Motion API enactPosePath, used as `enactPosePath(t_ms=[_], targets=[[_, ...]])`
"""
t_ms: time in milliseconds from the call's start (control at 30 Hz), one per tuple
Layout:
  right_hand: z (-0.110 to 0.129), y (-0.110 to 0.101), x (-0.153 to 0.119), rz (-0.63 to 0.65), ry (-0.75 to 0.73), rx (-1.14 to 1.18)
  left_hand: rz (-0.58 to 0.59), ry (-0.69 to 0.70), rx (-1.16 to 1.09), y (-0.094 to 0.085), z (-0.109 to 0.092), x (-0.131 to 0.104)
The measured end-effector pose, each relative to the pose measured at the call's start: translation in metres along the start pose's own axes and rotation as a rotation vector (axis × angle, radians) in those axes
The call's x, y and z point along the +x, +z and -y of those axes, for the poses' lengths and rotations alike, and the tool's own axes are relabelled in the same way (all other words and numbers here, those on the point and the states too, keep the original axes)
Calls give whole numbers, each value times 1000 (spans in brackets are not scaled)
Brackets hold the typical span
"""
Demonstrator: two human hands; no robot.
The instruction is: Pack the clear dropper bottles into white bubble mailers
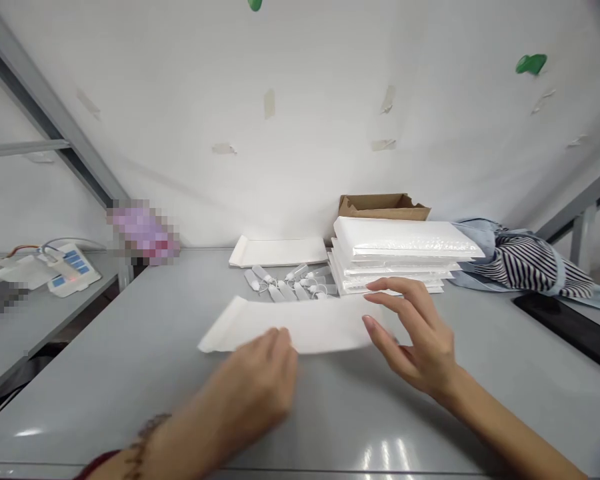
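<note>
A white padded envelope (325, 323) is tilted just above the grey table, its flap end to the left. My left hand (260, 373) is closed on the envelope's near edge, a little blurred. At the envelope's right end my right hand (417, 337) has its fingers spread and curved; whether the fingertips touch it I cannot tell. Behind the envelope lie several small white tags with loops (290, 283). Farther back, another white envelope (285, 252) lies flat with its flap to the left.
A stack of white padded envelopes (400, 243) stands at the back right, before an open cardboard box (385, 205). Striped and blue cloth (540, 263) and a black phone-like object (570, 327) lie at the right. A white device with blue buttons (75, 267) sits on the left table.
</note>
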State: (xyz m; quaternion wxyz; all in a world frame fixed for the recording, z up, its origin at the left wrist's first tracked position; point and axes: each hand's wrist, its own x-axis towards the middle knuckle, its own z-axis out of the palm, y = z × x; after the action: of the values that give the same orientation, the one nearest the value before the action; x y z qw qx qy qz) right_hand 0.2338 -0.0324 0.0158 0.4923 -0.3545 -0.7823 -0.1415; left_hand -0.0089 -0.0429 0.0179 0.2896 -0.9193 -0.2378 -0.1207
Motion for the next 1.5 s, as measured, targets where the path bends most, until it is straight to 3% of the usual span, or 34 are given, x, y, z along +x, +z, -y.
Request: enactPosePath(t_ms=[67, 100, 233, 333, 467, 633, 733, 800, 900, 1000, 1100, 1300, 1500], targets=[[-4, -5, 2, 162, 18, 28, 39, 108, -70, 7, -26, 9], [-5, -7, 2, 301, 48, 54, 70, 156, -85, 12, -36, 15], [-9, -9, -6, 886, 113, 148, -18, 273, -160, 28, -54, 35], [-8, -4, -18, 1039, 84, 125, -145, 282, -249, 38, -56, 39], [-5, 2, -29, 1059, 46, 115, -244, 227, -445, 46, -50, 34], [1, 8, -26, 1072, 37, 107, -172, 93, -591, 48, -20, 23], [6, 10, -21, 1082, 101, 82, 26, -211, -668, 53, 12, 12], [9, 10, -19, 1067, 139, 70, 177, -520, -726, 57, 35, 5], [12, 9, -20, 1033, 127, 65, 427, -839, -1077, 58, 60, -1], [10, 9, -23, 999, 110, 33, 626, -832, -1540, 55, 66, -1], [8, 9, -23, 1000, 114, 21, 662, -746, -1815, 55, 57, 2], [16, 10, -18, 972, 3, 26, 628, -835, -2048, 60, 36, 5], [28, 12, -20, 994, 37, 166, 617, -742, -2172, 52, 25, 9]])
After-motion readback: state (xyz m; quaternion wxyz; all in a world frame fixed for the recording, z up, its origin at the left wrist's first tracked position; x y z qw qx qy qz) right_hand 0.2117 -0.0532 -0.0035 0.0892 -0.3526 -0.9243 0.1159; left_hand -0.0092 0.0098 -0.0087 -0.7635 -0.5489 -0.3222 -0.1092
